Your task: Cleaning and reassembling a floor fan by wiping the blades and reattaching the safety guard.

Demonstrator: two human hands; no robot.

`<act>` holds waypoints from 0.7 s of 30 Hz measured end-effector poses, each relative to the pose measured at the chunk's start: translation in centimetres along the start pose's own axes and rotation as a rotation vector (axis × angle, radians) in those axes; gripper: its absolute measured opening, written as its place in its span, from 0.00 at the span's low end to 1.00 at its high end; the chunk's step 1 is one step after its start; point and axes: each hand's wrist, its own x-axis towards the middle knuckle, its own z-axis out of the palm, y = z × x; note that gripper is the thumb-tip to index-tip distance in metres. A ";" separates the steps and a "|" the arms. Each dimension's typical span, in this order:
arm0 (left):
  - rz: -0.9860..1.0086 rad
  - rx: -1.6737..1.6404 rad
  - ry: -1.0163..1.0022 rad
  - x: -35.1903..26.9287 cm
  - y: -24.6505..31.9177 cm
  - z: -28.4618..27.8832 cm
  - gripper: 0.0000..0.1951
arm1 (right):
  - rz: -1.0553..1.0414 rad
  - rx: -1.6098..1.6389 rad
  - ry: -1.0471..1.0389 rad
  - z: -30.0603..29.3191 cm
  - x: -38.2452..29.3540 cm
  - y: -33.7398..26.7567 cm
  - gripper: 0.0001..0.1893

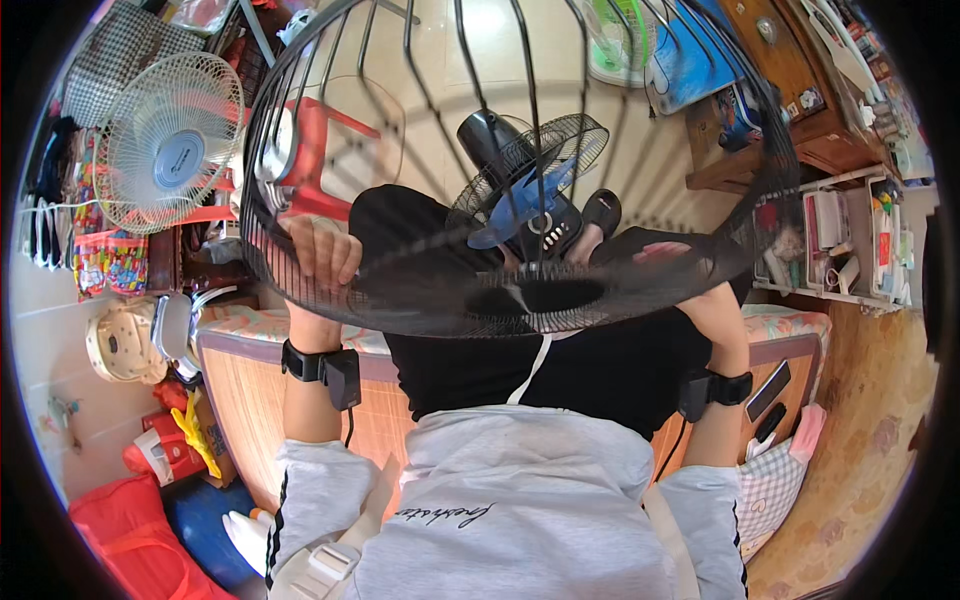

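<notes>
Both hands hold a large black wire fan grille (534, 52) up over my lap. My left hand (322, 251) grips its rim at the left, fingers curled over the wires. At the right, my right hand (705, 300) has hold of the opposite rim, its fingers partly hidden behind the wires. Seen through the grille, a small black fan with blue blades (517, 210) stands on the floor between my legs, with its cage around the blades tilted. A black sandal (602, 213) is on the foot beside it.
A white fan (178, 157) stands at the left near a red plastic stool (311, 150). A green and white fan (619, 37) and a blue board (694, 56) are at the top, beside a wooden cabinet (795, 82). A phone (768, 390) lies on the bed mat (360, 420).
</notes>
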 end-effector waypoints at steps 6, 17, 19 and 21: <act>0.128 0.125 0.165 0.0 0.7 4.9 0.25 | 0.445 0.121 -0.084 2.8 0.6 3.6 0.11; 0.188 0.180 0.455 0.0 1.8 7.7 0.25 | 0.518 0.707 -0.099 10.4 3.3 2.5 0.11; 0.253 0.261 0.697 0.2 1.3 7.8 0.24 | 0.456 0.793 -0.078 10.9 3.3 2.5 0.10; 0.316 0.096 -0.291 -0.3 2.3 1.5 0.23 | 0.441 0.826 -0.063 11.3 3.4 2.4 0.10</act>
